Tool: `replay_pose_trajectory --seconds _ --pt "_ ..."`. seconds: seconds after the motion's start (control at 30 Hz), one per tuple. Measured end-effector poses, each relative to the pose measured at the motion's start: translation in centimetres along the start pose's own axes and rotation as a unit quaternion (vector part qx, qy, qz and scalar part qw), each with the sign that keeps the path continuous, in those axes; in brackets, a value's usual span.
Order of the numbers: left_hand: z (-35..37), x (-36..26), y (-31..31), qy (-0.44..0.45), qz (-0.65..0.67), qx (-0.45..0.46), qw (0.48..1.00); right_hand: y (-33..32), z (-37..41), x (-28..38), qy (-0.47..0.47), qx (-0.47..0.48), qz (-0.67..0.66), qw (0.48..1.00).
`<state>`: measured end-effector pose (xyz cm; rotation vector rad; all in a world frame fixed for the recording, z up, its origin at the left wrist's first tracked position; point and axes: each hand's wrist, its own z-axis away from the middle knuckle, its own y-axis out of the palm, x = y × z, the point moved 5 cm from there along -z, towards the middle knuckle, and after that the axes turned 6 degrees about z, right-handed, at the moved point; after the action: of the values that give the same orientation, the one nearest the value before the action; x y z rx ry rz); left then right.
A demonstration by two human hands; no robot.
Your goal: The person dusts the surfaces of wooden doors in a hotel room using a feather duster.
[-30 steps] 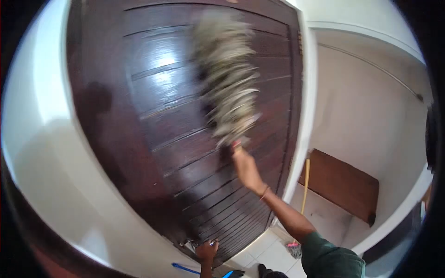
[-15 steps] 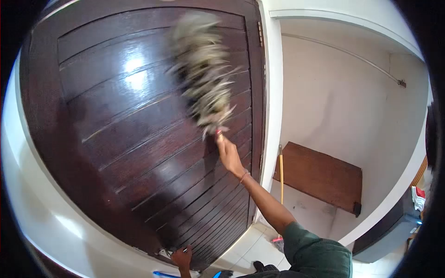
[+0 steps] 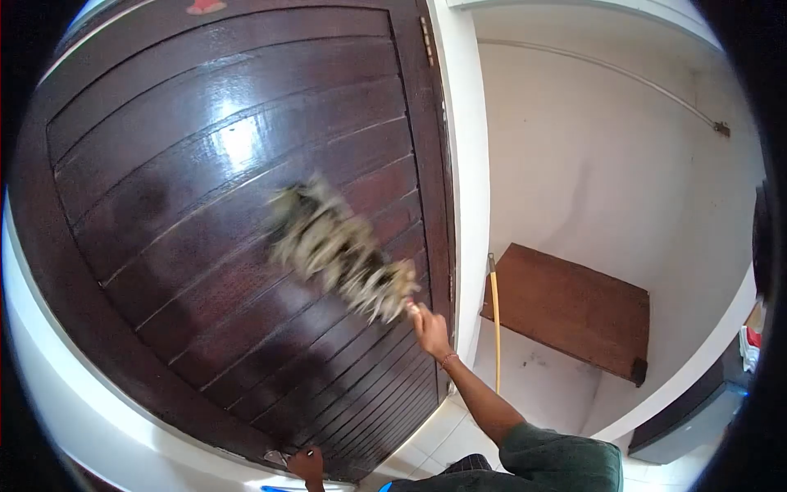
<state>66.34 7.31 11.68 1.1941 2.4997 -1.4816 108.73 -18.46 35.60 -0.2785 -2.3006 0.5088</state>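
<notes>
My right hand [image 3: 432, 332] is closed around the short handle of a feather duster [image 3: 340, 250]. Its grey-brown feathers, blurred by motion, lie against or just in front of the middle of a dark brown wooden door [image 3: 188, 271] with slanting panel lines. Low on the door, my left hand [image 3: 306, 466] is curled at the metal door handle [image 3: 276, 457] and seems to grip it; its fingers are partly hidden.
To the right is a white alcove with a brown wooden shelf board [image 3: 566, 312] and a metal rail [image 3: 607, 74]. A yellow pole [image 3: 496, 328] leans at its front. A dark cabinet [image 3: 697, 402] stands far right. A red sticker [image 3: 205, 6] is high on the door.
The duster has swept down the door from near the top to the middle and now tilts more to the left. My right hand has moved lower; my left hand stays by the handle.
</notes>
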Motion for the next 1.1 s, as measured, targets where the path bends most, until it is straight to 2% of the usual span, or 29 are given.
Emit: replay_pose_trajectory --seconds 0.07,0.1,0.17,0.23,0.3,0.4,0.43,0.53,0.57,0.63,0.67,0.7,0.73,0.8,0.83,0.93,0.97,1.07,1.1 --pt "-0.1 -1.9 -1.8 0.008 0.018 -0.034 0.999 0.8 2.1 -2.8 0.169 -0.022 -0.081 0.982" --pt "-0.1 -3.0 -2.9 0.012 0.028 -0.051 0.998 2.0 3.3 -3.9 0.197 -0.040 -0.133 0.971" --pt "0.1 -3.0 -2.9 0.008 0.048 -0.043 0.998 4.2 7.1 -2.7 0.094 -0.044 -0.158 0.982" --pt "-0.1 -2.5 -2.2 0.000 0.047 -0.034 0.998 4.0 8.1 -0.5 0.007 0.011 -0.107 0.994" --pt "0.5 -1.1 -0.6 -0.017 0.023 -0.013 0.999 3.0 9.6 1.4 -0.058 0.131 0.024 0.989" --pt "1.2 -0.7 -0.3 0.008 0.004 -0.037 0.999 4.3 9.6 -1.2 0.056 0.024 -0.008 0.998" --pt "1.4 -0.6 -0.1 -0.003 0.025 -0.029 0.999 4.9 10.0 -1.8 0.102 0.008 -0.060 0.993" --pt "1.8 -1.6 -1.1 0.042 0.032 -0.071 0.996 6.1 9.7 -3.0 0.226 -0.046 -0.210 0.950" --pt "1.9 -2.0 -1.4 0.033 0.023 -0.074 0.996 8.3 11.2 -4.2 0.234 -0.005 -0.233 0.944" --pt "1.7 -3.0 -2.1 0.013 0.004 -0.077 0.997 6.5 12.4 -1.3 0.076 -0.015 -0.145 0.986" --pt "1.5 -3.1 -2.1 -0.006 0.032 -0.050 0.998 5.0 13.1 0.9 -0.004 -0.018 -0.101 0.995" --pt "1.3 -3.0 -2.0 -0.027 0.059 -0.021 0.998 3.5 13.2 1.4 0.064 0.118 -0.053 0.990" --pt "1.4 -2.6 -1.9 -0.048 0.085 0.006 0.995 3.2 13.6 0.2 0.092 0.080 -0.056 0.991" --pt "1.4 -1.9 -1.3 -0.018 0.086 -0.022 0.996 3.4 13.9 -1.4 0.148 0.002 -0.065 0.987" --pt "1.7 -1.5 -1.1 -0.002 0.088 -0.034 0.996 3.9 14.2 -2.9 0.263 0.013 -0.118 0.957" --pt "1.4 -2.7 -2.0 0.003 0.061 -0.033 0.998 5.7 15.3 -3.2 0.260 -0.013 -0.207 0.943" --pt "1.3 -2.5 -1.7 -0.002 0.055 -0.025 0.998 4.2 14.6 -0.6 0.132 -0.003 -0.135 0.982" --pt "1.7 -1.1 -0.3 -0.013 0.041 -0.003 0.999 3.6 14.0 0.8 0.018 0.125 0.027 0.992" --pt "1.6 -0.8 0.0 -0.011 0.039 -0.001 0.999 3.5 13.6 -0.1 0.045 0.109 0.000 0.993"
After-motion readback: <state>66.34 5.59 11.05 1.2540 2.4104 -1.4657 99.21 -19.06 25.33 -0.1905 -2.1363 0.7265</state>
